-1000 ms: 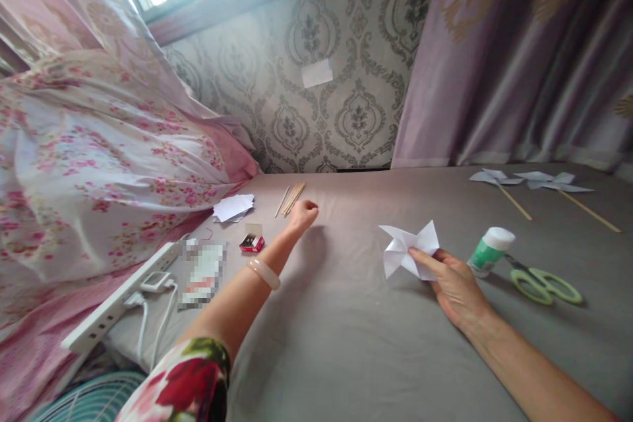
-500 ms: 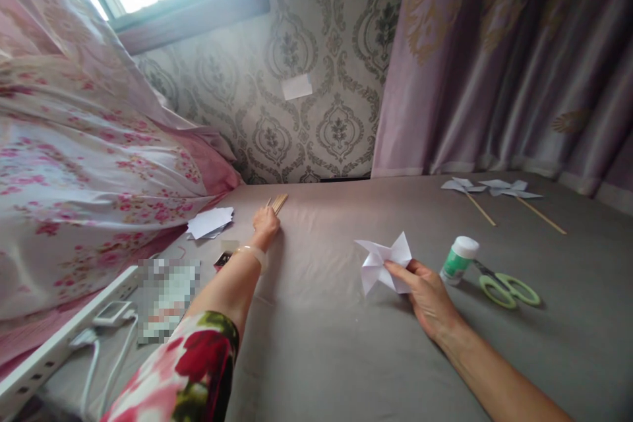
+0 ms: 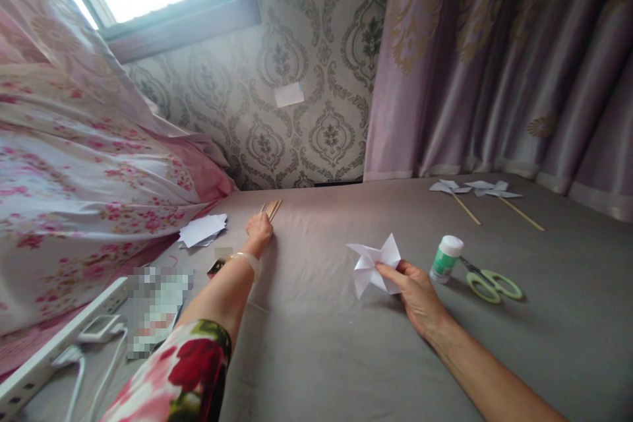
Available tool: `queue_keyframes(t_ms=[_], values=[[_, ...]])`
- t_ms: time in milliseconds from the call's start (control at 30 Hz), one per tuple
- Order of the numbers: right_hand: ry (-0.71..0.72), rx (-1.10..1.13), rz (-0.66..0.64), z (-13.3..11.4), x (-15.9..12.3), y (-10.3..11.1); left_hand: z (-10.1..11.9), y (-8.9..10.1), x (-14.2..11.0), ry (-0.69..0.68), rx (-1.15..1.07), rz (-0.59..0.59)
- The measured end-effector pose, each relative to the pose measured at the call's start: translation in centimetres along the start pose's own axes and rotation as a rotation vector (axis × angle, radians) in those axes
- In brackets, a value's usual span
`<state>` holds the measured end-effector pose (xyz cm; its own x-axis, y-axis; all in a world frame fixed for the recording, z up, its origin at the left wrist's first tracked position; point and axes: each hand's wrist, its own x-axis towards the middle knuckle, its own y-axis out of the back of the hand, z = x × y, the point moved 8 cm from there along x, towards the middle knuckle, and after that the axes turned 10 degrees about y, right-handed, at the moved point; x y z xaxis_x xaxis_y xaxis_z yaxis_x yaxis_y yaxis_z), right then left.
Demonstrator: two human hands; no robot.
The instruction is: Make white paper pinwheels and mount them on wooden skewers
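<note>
My right hand (image 3: pixel 417 291) pinches a folded white paper pinwheel head (image 3: pixel 374 264) just above the grey sheet (image 3: pixel 321 343). My left arm stretches far out, and my left hand (image 3: pixel 258 228) rests with curled fingers on a small bundle of wooden sticks (image 3: pixel 271 208) near the wall. I cannot see whether those fingers grip a stick. A pale bangle circles my left wrist.
A green-and-white glue bottle (image 3: pixel 446 258) and green scissors (image 3: pixel 487 283) lie right of my right hand. Two finished paper pinwheels on sticks (image 3: pixel 475 194) lie by the purple curtain. White paper squares (image 3: pixel 202 229), a small red box (image 3: pixel 216 267) and a white power strip (image 3: pixel 54 349) sit left.
My left hand has reached farther out, from beside the sticks onto them. The view has swung left. My right hand keeps holding the pinwheel.
</note>
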<state>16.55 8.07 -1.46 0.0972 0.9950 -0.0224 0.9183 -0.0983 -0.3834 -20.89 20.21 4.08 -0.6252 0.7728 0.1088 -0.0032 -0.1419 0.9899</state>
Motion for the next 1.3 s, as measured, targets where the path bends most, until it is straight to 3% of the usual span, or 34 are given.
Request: queue_keyframes(t_ms=[400,633,733,900,1000,1167,1300], values=[[0.018,-0.004,-0.024,0.2,0.2,-0.1,-0.1,0.9,-0.8,0.001,-0.029,0.008],[0.038,0.015,-0.018,0.0,0.2,-0.1,1.3,3.0,-4.4,-0.047,-0.099,-0.002],[0.03,0.03,-0.018,0.1,0.2,0.0,1.9,2.9,-7.9,-0.179,-0.125,-0.152],[0.038,0.049,-0.008,0.0,0.3,0.2,0.5,1.7,-15.1,-0.405,-0.199,-0.548],[0.04,0.041,-0.005,0.0,0.3,0.2,-0.3,1.6,-17.0,-0.463,-0.251,-0.682],[0.03,0.049,0.0,-0.1,0.4,0.3,2.3,1.7,-15.7,-0.534,-0.241,-0.54],[0.021,0.045,0.006,-0.1,0.4,0.3,5.5,0.9,-14.2,-0.466,-0.267,-0.4]])
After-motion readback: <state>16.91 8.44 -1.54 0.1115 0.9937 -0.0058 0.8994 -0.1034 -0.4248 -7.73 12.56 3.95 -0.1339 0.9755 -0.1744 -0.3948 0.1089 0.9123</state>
